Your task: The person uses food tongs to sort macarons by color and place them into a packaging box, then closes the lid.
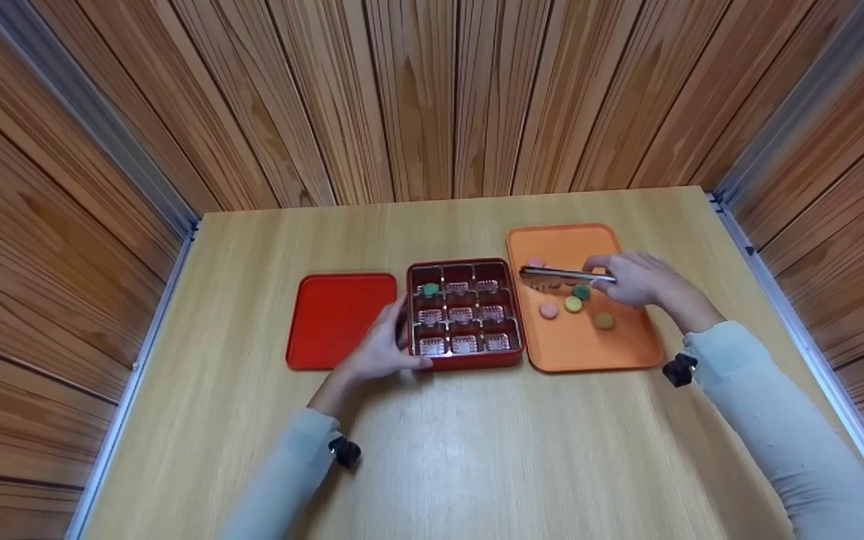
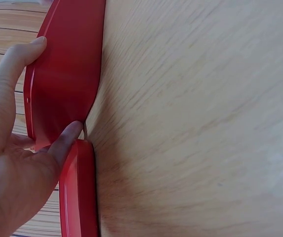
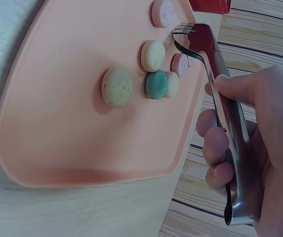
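Note:
My left hand [image 1: 387,345] holds the near-left corner of a red box [image 1: 469,362], thumb on its front wall and fingers along its left side. Inside the box a dark divided insert [image 1: 460,315] has a green macaron [image 1: 430,289] in its far-left compartment. Over the orange tray [image 1: 552,352], my right hand [image 1: 631,277] grips metal tongs [image 3: 235,148]. The tongs' arms are spread, with the fork-like tip near a pink macaron [image 3: 163,13]. Other macarons lie on the tray: a yellow one [image 1: 573,304], a green one [image 1: 580,292], a brownish one [image 1: 604,321] and another pink one [image 1: 548,310].
A red lid [image 1: 334,322] lies flat left of the box, close beside it. The orange tray stands just right of the box. Wooden panels [image 1: 417,97] enclose the table [image 1: 469,450] at the back and sides.

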Motion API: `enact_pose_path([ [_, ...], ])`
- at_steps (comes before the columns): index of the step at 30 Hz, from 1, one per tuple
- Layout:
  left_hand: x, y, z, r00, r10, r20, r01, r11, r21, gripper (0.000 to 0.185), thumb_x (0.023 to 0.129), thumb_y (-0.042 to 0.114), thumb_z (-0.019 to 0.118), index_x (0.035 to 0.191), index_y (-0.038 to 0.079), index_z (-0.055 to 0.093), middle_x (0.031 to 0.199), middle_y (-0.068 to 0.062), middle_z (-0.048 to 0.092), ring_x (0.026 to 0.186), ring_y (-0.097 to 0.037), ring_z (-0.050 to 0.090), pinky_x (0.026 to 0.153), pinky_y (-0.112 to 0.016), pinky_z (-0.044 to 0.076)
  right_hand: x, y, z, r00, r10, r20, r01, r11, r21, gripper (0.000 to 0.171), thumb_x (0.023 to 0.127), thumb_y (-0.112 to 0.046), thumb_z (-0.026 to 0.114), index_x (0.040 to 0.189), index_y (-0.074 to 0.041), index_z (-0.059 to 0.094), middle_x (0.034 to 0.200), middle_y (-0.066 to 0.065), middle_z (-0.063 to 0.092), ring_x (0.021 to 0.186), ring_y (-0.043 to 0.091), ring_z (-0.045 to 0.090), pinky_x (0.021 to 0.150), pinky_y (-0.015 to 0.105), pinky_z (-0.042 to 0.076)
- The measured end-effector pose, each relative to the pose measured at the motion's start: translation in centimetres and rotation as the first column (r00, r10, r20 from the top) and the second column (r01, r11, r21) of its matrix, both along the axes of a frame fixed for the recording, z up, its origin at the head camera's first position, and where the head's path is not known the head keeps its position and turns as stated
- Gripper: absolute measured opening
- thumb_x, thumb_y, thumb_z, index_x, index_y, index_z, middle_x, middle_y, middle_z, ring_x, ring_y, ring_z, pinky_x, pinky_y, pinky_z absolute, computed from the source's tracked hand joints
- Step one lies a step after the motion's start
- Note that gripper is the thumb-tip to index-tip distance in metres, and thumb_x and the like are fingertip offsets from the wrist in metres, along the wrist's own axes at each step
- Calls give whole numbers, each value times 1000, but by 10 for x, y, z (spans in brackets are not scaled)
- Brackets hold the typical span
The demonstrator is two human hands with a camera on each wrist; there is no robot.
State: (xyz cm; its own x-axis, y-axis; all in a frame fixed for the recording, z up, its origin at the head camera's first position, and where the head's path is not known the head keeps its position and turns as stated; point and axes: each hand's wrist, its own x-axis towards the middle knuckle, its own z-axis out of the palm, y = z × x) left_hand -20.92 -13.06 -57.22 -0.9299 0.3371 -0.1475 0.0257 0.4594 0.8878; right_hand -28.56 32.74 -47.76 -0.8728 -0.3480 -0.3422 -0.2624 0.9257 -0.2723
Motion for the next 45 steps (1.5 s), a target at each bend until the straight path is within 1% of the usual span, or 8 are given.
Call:
enact_pose_path([
  [4,0,0,-1,1000,-2,-10,2,1000,-7,135,81,26,103,182,13,14,179,-22,33,168,-43,33,143,-64,23,0,4,1,1000,4,5,-4,1000,-19,38,114,-30,60,149,-14,65,99,12,66,72,24,57,64,34,43],
  [11,2,2,-1,1000,9,1,-9,1000,-8,134,82,29,102,183,16,15,180,-21,33,167,-42,34,143,-65,25,0,11,11,997,-70,44,74,993,-96,37,115,-30,59,148,-14,63,102,15,63,68,24,59,60,31,49],
  [17,1,1,-1,1000,3,-24,-3,1000,4,133,81,24,102,182,10,16,180,-25,32,168,-44,34,143,-65,25,-1,14,18,997,-77,8,77,989,-129,38,117,-32,58,151,-15,62,98,12,64,61,22,58,55,31,46],
  [20,1,0,-1,1000,5,-27,-5,1000,5,134,81,24,102,182,9,15,180,-26,30,169,-45,32,143,-65,24,-3,12,22,996,-88,-6,86,986,-144,39,117,-33,58,152,-16,62,99,12,64,63,23,58,56,31,47],
  [26,0,0,-3,1000,2,-31,-3,1000,-19,136,80,27,102,182,10,15,181,-25,30,169,-45,32,143,-65,24,-4,4,28,996,-89,-31,83,985,-154,43,118,-35,57,155,-14,61,108,18,67,74,24,60,62,33,48],
  [32,0,0,0,1000,-1,-24,1,1000,-13,133,81,27,102,182,12,16,181,-25,30,169,-45,33,143,-65,23,-3,-9,29,994,-77,-80,62,984,-167,41,117,-32,58,153,-13,63,96,14,65,70,24,54,63,34,40],
  [38,0,-1,1,1000,1,-6,-2,1000,-12,132,83,28,102,182,15,16,181,-23,30,168,-43,33,143,-65,24,-4,-27,29,996,-80,-51,67,974,-218,41,118,-33,57,154,-14,63,94,11,67,62,21,55,55,30,42],
  [45,0,-1,0,1000,-10,-28,10,1000,15,132,82,25,101,182,10,16,178,-25,32,166,-44,34,143,-65,24,-5,-47,28,996,-8,-89,-12,974,-227,34,117,-28,59,147,-15,68,79,4,60,58,19,54,53,30,39],
])
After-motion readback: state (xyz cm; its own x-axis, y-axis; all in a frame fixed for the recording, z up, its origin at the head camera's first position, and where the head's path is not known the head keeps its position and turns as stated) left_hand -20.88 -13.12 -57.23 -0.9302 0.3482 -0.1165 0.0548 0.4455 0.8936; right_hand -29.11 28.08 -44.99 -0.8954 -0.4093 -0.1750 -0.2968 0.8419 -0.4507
